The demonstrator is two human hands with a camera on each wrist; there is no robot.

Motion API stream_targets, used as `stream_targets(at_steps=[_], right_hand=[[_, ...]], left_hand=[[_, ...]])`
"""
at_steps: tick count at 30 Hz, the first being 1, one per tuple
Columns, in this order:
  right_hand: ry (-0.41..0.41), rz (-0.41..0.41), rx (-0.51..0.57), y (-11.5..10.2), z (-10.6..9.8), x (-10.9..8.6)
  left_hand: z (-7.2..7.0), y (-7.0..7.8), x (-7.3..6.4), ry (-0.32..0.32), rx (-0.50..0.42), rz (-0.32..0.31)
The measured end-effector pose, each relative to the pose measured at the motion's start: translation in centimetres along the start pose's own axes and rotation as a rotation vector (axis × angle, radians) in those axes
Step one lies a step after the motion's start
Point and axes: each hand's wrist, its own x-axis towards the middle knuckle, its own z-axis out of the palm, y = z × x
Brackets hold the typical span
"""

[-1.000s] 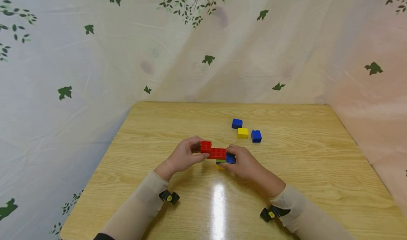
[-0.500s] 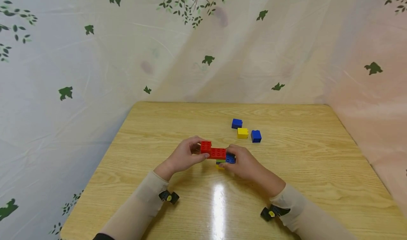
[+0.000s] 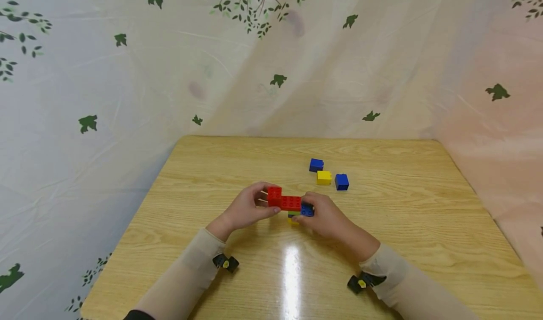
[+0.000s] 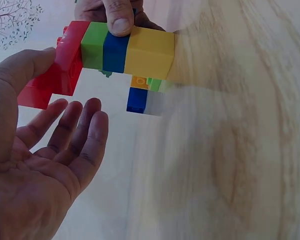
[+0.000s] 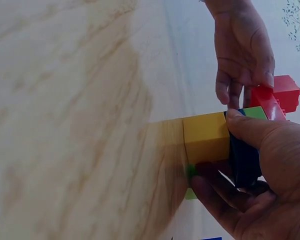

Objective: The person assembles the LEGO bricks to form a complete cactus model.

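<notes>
Sitting between two hands, one stack (image 4: 114,56) of five visible blocks (two red, one green, one blue, one yellow) has its blue gripped by the right hand (image 3: 324,214) and red thumbed by the loose-fingered left hand (image 3: 246,209), two blue blocks (image 3: 316,165) and one yellow block (image 3: 324,178) lying beyond the fingertips.

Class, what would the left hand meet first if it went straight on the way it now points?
Probably the red bricks; the left hand has its thumb against them. Beyond lies the right hand, gripping the brick stack. Depth is unclear, so fingers might pass behind.
</notes>
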Motion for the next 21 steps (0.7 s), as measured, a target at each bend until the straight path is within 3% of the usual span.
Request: stream_targets(at_steps=[11, 21], right_hand=[[0.038, 0.018, -0.044, -0.3, 0.3, 1.2], [0.051, 0.069, -0.085, -0.5, 0.6, 2.6]], left_hand=[[0.2, -1.4, 0.0, 0.006, 0.058, -0.127], [1.2, -2.1, 0.1, -0.006, 0.092, -0.163]])
